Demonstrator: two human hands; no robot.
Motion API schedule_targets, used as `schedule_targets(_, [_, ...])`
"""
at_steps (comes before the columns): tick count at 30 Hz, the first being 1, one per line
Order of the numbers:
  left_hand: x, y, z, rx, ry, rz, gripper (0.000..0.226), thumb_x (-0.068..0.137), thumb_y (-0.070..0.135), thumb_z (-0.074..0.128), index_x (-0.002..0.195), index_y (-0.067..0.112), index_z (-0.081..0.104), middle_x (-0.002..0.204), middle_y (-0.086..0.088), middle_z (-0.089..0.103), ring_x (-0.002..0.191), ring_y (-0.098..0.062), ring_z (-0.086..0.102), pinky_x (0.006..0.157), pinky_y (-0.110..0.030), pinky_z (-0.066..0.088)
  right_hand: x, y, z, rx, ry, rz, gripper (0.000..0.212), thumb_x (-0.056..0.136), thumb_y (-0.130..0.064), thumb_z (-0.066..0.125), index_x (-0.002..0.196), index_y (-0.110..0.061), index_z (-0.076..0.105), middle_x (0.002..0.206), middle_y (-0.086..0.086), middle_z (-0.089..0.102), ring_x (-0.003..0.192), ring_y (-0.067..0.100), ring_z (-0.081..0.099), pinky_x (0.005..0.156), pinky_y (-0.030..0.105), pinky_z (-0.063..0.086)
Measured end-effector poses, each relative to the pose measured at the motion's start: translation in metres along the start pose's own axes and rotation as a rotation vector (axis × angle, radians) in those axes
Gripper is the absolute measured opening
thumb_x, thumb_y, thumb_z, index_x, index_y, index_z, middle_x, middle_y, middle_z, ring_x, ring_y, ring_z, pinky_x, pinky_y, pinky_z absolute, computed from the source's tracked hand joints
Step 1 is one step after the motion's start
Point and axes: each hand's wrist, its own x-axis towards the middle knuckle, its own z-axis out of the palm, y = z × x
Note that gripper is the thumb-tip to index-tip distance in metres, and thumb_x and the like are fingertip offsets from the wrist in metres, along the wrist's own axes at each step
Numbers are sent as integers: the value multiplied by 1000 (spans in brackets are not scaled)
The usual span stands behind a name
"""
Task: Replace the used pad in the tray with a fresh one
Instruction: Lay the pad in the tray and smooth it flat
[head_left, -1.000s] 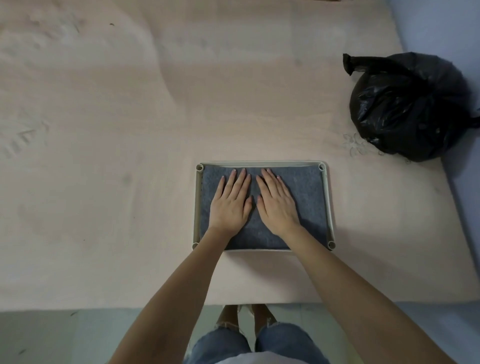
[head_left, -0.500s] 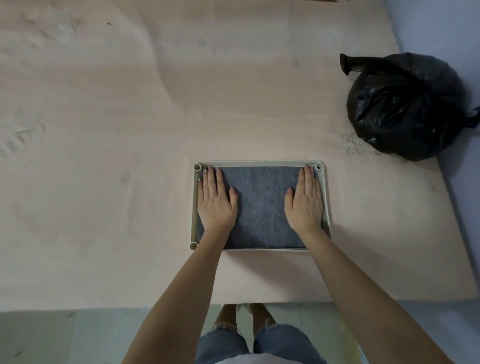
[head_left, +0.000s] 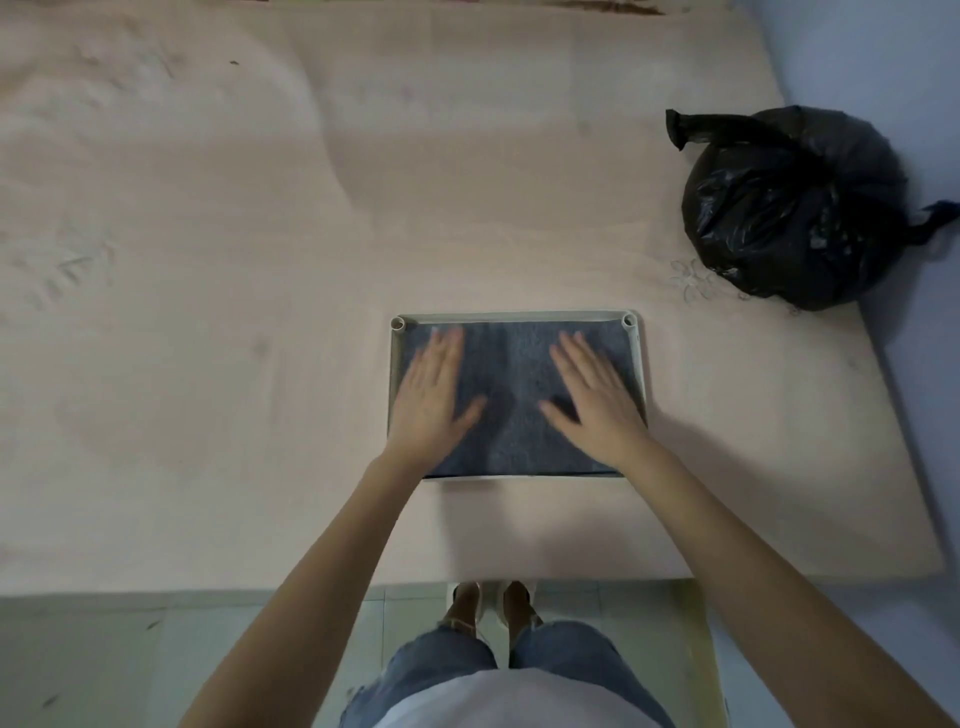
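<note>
The grey felt pad (head_left: 511, 395) lies in the shallow tray (head_left: 519, 316) directly under my palms, its long axis running left to right. My left hand (head_left: 428, 400) covers its left part and my right hand (head_left: 595, 400) its right, equally near, fingers straight and spread, gripping nothing. I see no writing anywhere.

Both arms reach forward, bare to the elbow. The left hand (head_left: 428, 400) and right hand (head_left: 597, 397) lie palm-down, fingers straight and pointing far, thumbs turned inward, both motion-blurred.
</note>
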Motion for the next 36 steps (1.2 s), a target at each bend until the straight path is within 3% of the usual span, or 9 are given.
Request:
schedule_targets(3, [-17,4,13,174,-283,228,91,86,58,52,151,13,6,159,-6,7,146,-23,0,120,-42,8,-5,-6,13,-133,-195,-128,95,85,-70,37,152,-16,-3,158,2,-16,143,15,-21,120,38,-5])
schedule_targets(6, [-21,-3,25,286,-416,185,92,86,68,39,152,16,0,160,-3,-3,146,-20,-9,120,-36,-4,-7,-1,17,-207,-235,-141,105,78,-77,36,152,-14,-5,159,6,-14,143,15,-20,119,36,-9])
schedule_targets(12, [-16,-13,18,242,-435,194,96,79,66,54,151,22,8,160,2,0,146,-15,-6,115,-24,-11,-8,5,12,-255,-279,-181,112,74,-80,40,151,-14,-6,159,6,-15,145,18,-16,118,34,-11])
schedule_targets(17, [-21,-27,2,353,-476,168,98,80,69,50,151,24,-1,159,2,-7,146,-15,-10,119,-31,-8,-20,25,0,-254,-309,-104,114,73,-80,43,150,-16,-11,157,7,-21,142,16,-24,116,31,-13])
schedule_targets(23, [-26,-29,-9,503,-507,119,97,80,74,41,151,26,-4,159,0,-8,146,-19,-9,120,-38,-6,-25,29,-12,-334,-387,-48,112,77,-76,45,150,-15,-13,155,16,-24,144,28,-19,118,35,-6])
schedule_targets(28, [-27,-27,-17,517,-523,98,95,80,73,43,151,28,0,160,2,-5,147,-18,-7,119,-34,-6,-32,34,-24,-385,-379,-101,103,81,-73,42,151,-17,-9,158,12,-17,146,23,-14,117,32,-9])
schedule_targets(36, [-28,-27,-27,591,-540,118,92,81,73,41,151,31,-1,160,3,-4,147,-20,-6,118,-35,-9,-33,43,-29,-461,-396,-99,103,79,-76,42,152,-21,-6,159,6,-14,146,25,-15,117,38,-11])
